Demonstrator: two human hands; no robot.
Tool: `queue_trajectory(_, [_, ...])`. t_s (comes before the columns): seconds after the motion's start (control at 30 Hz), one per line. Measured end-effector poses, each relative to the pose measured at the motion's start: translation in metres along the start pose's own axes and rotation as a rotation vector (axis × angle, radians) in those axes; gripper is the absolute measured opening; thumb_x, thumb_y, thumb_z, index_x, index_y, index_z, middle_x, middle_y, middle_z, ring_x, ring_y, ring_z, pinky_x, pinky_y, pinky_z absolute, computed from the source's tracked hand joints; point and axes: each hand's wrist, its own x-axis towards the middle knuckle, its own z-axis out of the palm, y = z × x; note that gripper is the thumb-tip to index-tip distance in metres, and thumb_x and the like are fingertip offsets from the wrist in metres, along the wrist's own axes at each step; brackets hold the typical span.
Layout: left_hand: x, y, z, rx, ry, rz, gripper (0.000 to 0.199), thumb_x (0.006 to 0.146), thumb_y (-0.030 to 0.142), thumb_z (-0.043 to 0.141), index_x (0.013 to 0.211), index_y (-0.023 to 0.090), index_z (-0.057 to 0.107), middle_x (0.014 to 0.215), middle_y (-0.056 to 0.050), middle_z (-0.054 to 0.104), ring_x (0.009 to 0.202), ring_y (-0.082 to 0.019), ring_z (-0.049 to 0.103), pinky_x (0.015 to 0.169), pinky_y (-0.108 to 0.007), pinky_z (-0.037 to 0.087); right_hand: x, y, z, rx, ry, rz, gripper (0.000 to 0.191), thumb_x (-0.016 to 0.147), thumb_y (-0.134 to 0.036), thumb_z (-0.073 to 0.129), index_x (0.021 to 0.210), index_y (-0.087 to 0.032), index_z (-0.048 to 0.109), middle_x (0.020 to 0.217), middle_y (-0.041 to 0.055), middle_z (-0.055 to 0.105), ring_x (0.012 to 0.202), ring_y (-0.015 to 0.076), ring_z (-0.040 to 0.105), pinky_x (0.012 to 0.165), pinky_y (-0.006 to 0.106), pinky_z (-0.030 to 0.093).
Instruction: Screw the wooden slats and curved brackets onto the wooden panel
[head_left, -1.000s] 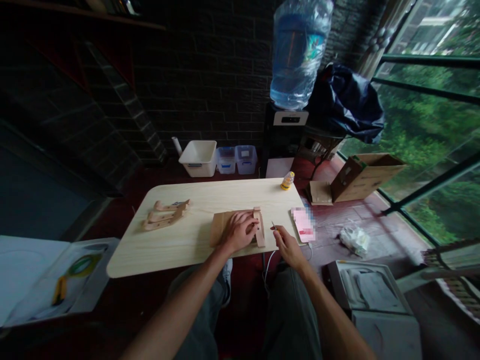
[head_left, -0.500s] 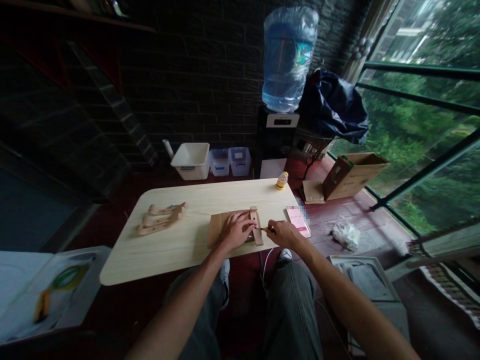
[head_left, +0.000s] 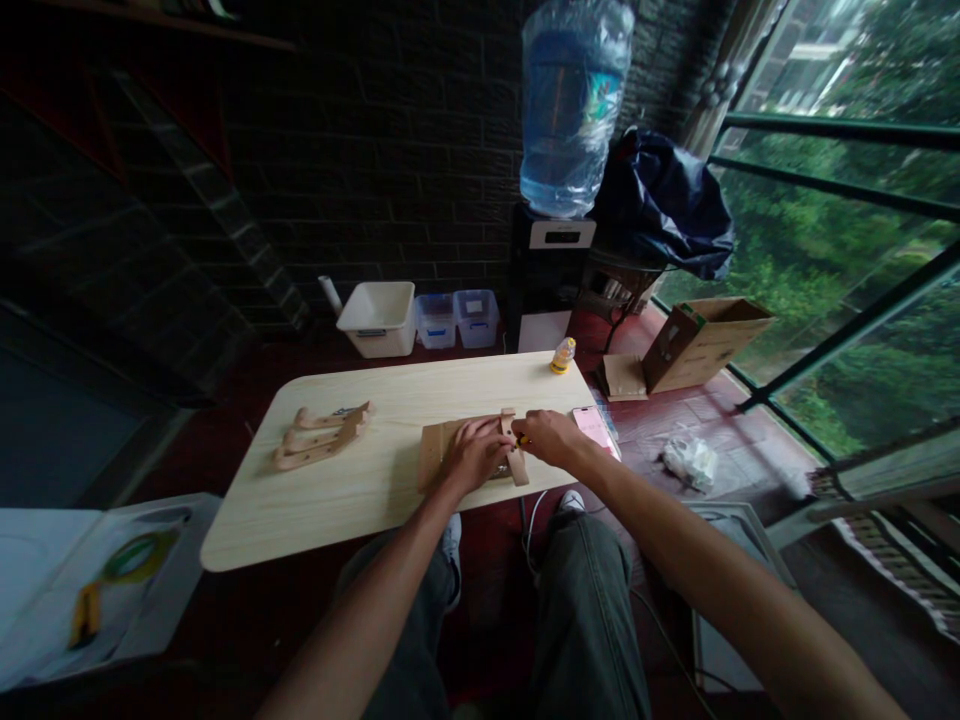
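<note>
Right hand [head_left: 547, 437] pinching small yellow-and-black tool [head_left: 523, 440] at slim, smooth wood strip [head_left: 518, 468], lying crosswise at right end of flat brown panel [head_left: 432, 452] on pale wood-grain table [head_left: 300, 520]. Left hand [head_left: 478, 455] draped over panel, reaching strip; can't tell if pinching.

Table [head_left: 255, 500]: broad lane along far side, running right as far as the yellow-based bottle [head_left: 561, 358], upright near far right corner. Second lane between curved wooden parts [head_left: 319, 450] and brown panel [head_left: 433, 455]. Near-left corner open to approach. Right side tight: right hand [head_left: 551, 437] with small tool [head_left: 523, 440], forearm across the edge, phone [head_left: 592, 426] just beyond. Left hand [head_left: 474, 455] covers panel top. Gap between hands at wooden strip [head_left: 518, 468] looks narrow; too dim to be sure.
</note>
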Motion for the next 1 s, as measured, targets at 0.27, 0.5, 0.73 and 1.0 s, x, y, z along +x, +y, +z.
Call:
queue_trajectory(0.27, [0.002,-0.003,0.003,0.042,-0.041,-0.001,0.015,0.093,0.037,0.063,0.1,0.032,0.076,0.14,0.001,0.064,0.136,-0.024,0.05,0.118,-0.046,0.036,0.007,-0.017,-0.005,-0.083,0.014,-0.048,0.029,0.099,-0.015,0.048,0.122,-0.016,0.066,0.12,0.0169,0.071,0.108,0.0254,0.07,0.087,0.032,0.054])
queue_trajectory(0.5, [0.004,-0.008,0.004,0.079,-0.095,-0.001,0.02,0.094,0.037,0.059,0.099,0.028,0.077,0.142,-0.002,0.062,0.137,-0.026,0.048,0.119,-0.047,0.034,0.017,-0.027,-0.002,-0.135,0.018,-0.099,0.031,0.097,-0.009,0.049,0.122,-0.014,0.067,0.125,0.02,0.067,0.107,0.0254,0.07,0.085,0.034,0.057])
queue_trajectory(0.73, [0.003,-0.005,0.002,0.07,-0.087,0.001,0.019,0.093,0.038,0.06,0.104,0.031,0.075,0.142,0.0,0.062,0.137,-0.025,0.048,0.119,-0.048,0.035,0.025,-0.014,0.013,-0.146,0.032,-0.17,0.031,0.094,-0.009,0.052,0.123,-0.01,0.063,0.119,0.0196,0.07,0.105,0.0253,0.07,0.087,0.034,0.055])
queue_trajectory(1.0, [0.003,-0.002,0.001,0.074,-0.095,0.004,0.017,0.092,0.039,0.063,0.103,0.033,0.075,0.144,0.0,0.06,0.138,-0.025,0.047,0.119,-0.051,0.033,0.031,-0.006,0.011,-0.17,-0.001,-0.137,0.029,0.094,-0.016,0.053,0.118,-0.005,0.064,0.111,0.0224,0.073,0.101,0.0286,0.072,0.082,0.034,0.057])
